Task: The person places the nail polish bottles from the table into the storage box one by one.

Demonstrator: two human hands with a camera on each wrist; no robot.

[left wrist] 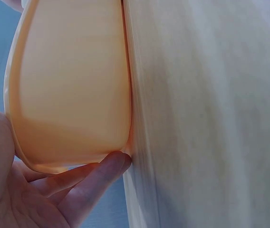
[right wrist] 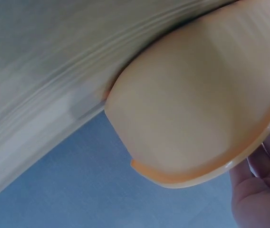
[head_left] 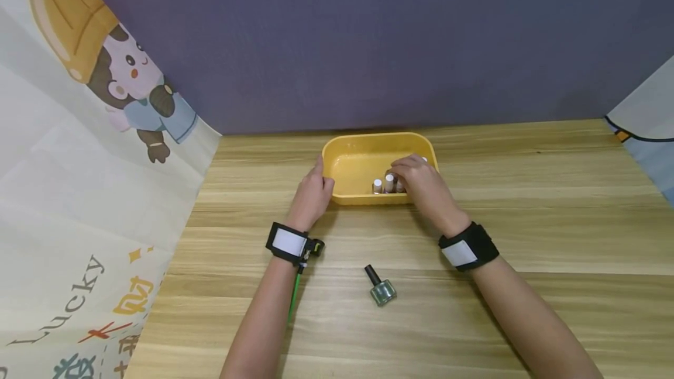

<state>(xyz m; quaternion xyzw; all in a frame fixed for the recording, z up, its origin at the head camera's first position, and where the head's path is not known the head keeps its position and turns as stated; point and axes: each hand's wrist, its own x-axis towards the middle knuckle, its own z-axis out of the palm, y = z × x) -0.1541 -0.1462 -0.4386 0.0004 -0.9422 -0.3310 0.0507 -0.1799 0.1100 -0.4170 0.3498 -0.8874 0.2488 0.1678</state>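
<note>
A yellow plastic basin (head_left: 358, 199) sits on the table near its back edge. My left hand (head_left: 314, 192) holds the basin's left end, thumb at the rim and fingers along the outer wall, as the left wrist view shows. Several small white-capped bottles (head_left: 389, 181) stand inside by the near wall. Over them, toward the right end, my right hand (head_left: 423, 186) reaches in with bent fingers; its fingertips are hidden, so whether it pinches a bottle is unclear. In the right wrist view the basin wall (right wrist: 187, 104) covers those fingers.
A green nail polish bottle (head_left: 383, 292) with a black cap lies on the wooden table (head_left: 526, 203) in front of the basin, between my forearms. A dark blue panel (head_left: 368, 45) rises behind the basin. Printed cloth (head_left: 79, 192) hangs at the left.
</note>
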